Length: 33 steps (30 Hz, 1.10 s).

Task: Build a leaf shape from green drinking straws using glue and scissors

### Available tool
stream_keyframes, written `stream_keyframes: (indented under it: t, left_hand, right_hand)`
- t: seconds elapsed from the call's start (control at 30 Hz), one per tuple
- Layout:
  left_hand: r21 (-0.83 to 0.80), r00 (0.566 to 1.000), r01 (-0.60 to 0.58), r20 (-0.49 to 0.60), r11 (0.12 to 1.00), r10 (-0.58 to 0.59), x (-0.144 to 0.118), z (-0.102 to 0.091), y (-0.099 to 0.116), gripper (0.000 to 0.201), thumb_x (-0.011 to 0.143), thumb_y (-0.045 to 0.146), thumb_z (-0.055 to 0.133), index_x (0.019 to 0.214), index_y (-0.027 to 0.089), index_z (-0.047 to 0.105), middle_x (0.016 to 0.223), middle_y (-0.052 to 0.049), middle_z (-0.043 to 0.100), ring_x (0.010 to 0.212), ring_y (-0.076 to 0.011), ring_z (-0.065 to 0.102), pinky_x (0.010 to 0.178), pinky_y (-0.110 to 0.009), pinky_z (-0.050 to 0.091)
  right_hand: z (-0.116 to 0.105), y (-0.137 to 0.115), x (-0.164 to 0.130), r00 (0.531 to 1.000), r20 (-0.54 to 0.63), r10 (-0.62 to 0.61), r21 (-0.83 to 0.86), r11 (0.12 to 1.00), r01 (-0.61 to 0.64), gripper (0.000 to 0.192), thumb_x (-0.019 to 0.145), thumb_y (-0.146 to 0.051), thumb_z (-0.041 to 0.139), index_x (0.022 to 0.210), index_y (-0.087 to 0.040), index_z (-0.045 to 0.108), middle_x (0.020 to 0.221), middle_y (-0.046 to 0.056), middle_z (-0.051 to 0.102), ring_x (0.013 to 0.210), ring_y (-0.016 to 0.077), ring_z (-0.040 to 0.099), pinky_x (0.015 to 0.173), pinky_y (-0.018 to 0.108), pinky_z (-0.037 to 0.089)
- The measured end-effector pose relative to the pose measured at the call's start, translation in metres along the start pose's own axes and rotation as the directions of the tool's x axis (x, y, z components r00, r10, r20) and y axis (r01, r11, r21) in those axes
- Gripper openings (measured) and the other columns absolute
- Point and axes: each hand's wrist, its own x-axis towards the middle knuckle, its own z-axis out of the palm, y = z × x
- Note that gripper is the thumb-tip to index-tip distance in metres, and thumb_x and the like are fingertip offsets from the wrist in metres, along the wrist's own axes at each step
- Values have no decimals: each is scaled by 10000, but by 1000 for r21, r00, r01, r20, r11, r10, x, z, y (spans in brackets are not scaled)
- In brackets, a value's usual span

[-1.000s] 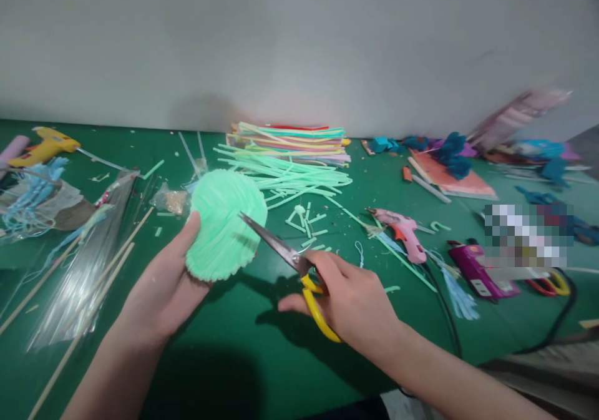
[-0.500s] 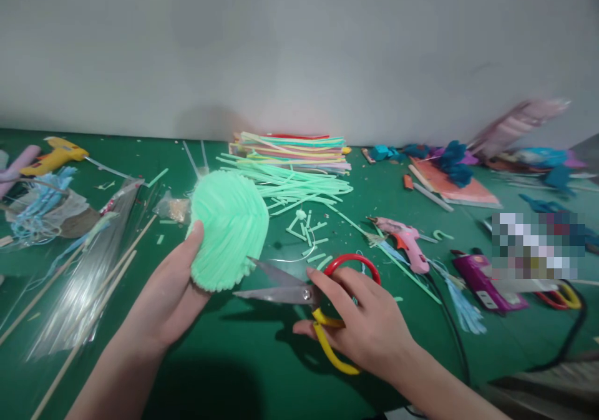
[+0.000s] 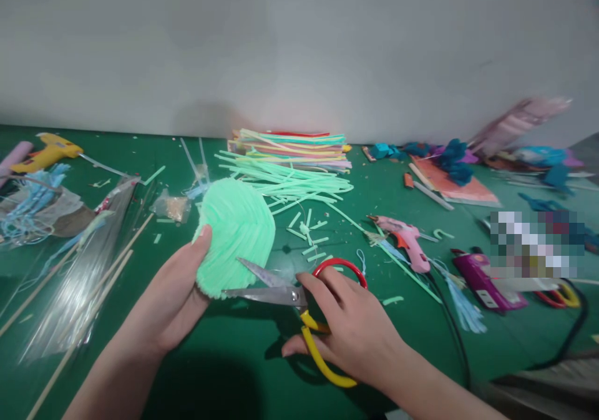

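A mint-green, fuzzy leaf-shaped piece (image 3: 238, 226), built of pipe cleaners side by side, is pinched in my left hand (image 3: 175, 289), thumb on its front and fingers behind. My right hand (image 3: 355, 326) grips scissors (image 3: 281, 294) with one red and one yellow handle. Their blades are spread and reach over the lower right edge of the leaf piece; whether they touch it I cannot tell. Beyond it lies a pile of mint-green pipe cleaners (image 3: 299, 181). Short green offcuts (image 3: 306, 234) are scattered on the green table (image 3: 219, 370) to the right of the piece.
A pink glue gun (image 3: 406, 240) with a black cord and a purple box (image 3: 486, 283) lie on the right. To the left are a yellow glue gun (image 3: 49, 153), clear plastic sleeves (image 3: 88, 270) and wooden sticks (image 3: 100, 301). Multicoloured pipe cleaners (image 3: 290, 145) rest against the wall.
The scissors have moved left and slightly down, so their blades now overlap the leaf piece's lower edge. The leaf piece has shifted slightly right and down in my left hand.
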Motion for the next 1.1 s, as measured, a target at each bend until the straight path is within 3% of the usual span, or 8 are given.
stream_keyframes:
  t: [0.3, 0.57, 0.87, 1.1]
  left_hand:
    - [-54, 996, 83, 24, 995, -82, 2, -1, -1, 431, 874, 410, 614, 1268, 235, 628, 1160, -87, 720, 1071, -276, 675, 869, -382, 585]
    - [-52, 994, 91, 58, 994, -88, 5, -4, 0, 398, 922, 349, 557, 1283, 190, 609, 1145, -100, 726, 1039, -252, 689, 889, -370, 575]
    - [-37, 996, 63, 69, 997, -60, 3, -4, 2, 369, 947, 326, 507, 1274, 198, 618, 1221, -102, 693, 1092, -258, 663, 885, -358, 578]
    - [-22, 995, 61, 84, 998, -59, 0, 1, 5, 406, 938, 342, 524, 1301, 176, 597, 1272, -103, 665, 1137, -282, 636, 910, -383, 564]
  right_hand:
    - [1, -1, 2, 997, 72, 6, -44, 999, -3, 984, 631, -846, 529, 1152, -14, 602, 869, 147, 576, 746, 269, 608, 644, 400, 563]
    - [1, -2, 3, 997, 65, -28, -63, 998, 32, 979, 654, -849, 495, 1145, -10, 613, 863, 155, 599, 760, 284, 622, 659, 409, 565]
    - [5, -3, 6, 998, -20, -65, -66, 996, 64, 818, 773, -758, 506, 1095, -17, 633, 812, 129, 634, 695, 256, 630, 625, 363, 540]
    - [4, -4, 6, 997, -60, -53, -110, 993, 47, 582, 909, -611, 458, 1028, -73, 644, 741, 69, 637, 567, 176, 597, 506, 288, 409]
